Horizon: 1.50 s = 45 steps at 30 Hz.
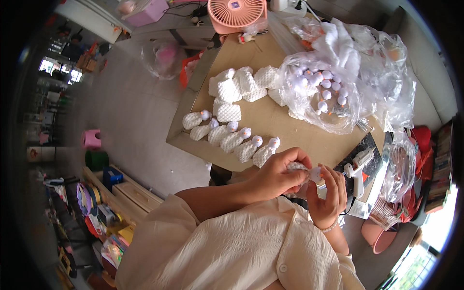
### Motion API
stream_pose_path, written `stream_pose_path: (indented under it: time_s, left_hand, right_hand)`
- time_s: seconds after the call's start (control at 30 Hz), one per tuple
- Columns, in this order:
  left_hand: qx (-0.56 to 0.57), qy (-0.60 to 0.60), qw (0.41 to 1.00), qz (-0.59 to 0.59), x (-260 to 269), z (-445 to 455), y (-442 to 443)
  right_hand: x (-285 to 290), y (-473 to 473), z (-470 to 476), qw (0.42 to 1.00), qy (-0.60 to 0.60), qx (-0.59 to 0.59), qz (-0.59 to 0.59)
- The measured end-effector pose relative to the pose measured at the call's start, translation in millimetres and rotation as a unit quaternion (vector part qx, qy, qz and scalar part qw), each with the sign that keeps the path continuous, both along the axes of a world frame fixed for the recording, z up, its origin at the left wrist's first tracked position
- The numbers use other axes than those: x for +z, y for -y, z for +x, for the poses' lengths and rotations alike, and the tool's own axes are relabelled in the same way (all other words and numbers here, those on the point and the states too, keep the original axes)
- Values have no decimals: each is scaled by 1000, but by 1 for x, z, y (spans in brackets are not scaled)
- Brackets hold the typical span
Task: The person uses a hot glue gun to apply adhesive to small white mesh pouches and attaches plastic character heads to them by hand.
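Note:
My left hand (281,174) pinches a white textured fabric body (297,166) just in front of my chest, above the table's near edge. Against that body's end, the fingers of my right hand (329,197) hold a small white ball head (316,174) with a drawn face and an orange nose. Whether head and body are joined cannot be seen. Beyond my left hand, several small snowman figures (232,140) lie in a slanting row, each a white body with a ball head. A white glue gun (359,168) rests on a dark board (370,154) right of my right hand.
White textured pieces (228,87) are piled on the wooden table (290,125). Beside them sits a clear plastic bag (326,121) of ball heads (326,84). More plastic bags (388,76) crowd the right side. A pink fan (235,11) stands at the far edge.

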State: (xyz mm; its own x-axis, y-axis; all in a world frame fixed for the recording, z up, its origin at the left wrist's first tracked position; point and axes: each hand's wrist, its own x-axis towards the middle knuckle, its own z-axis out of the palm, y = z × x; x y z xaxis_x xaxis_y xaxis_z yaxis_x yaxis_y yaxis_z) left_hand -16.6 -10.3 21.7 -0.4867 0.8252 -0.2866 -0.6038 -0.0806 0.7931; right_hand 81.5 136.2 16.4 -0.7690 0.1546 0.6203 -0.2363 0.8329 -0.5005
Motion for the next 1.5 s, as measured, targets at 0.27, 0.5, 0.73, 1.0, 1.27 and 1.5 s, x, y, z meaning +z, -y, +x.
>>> stream_pose_path:
  time_s: [0.27, 0.5, 0.73, 1.0, 1.27, 1.5]
  left_hand:
    - [0, -27, 1000, 0, -10, 6, -2]
    - [-3, 8, 1000, 3, -7, 4, 0]
    - [10, 20, 1000, -9, -8, 6, 0]
    - [-5, -12, 999, -43, -7, 6, 2]
    - [1, -22, 999, -48, -7, 9, 0]
    - [2, -23, 999, -48, -7, 8, 0]
  right_hand:
    - [-4, -2, 9, 1000, 27, 0, -2]
    - [-4, -1, 8, 999, 31, -5, -15]
    - [-2, -3, 6, 999, 27, 12, -19]
    - [-6, -4, 6, 1000, 6, 16, -26]
    - [-6, -4, 7, 1000, 5, 13, -26]
    - [-7, -5, 7, 1000, 6, 13, -28]
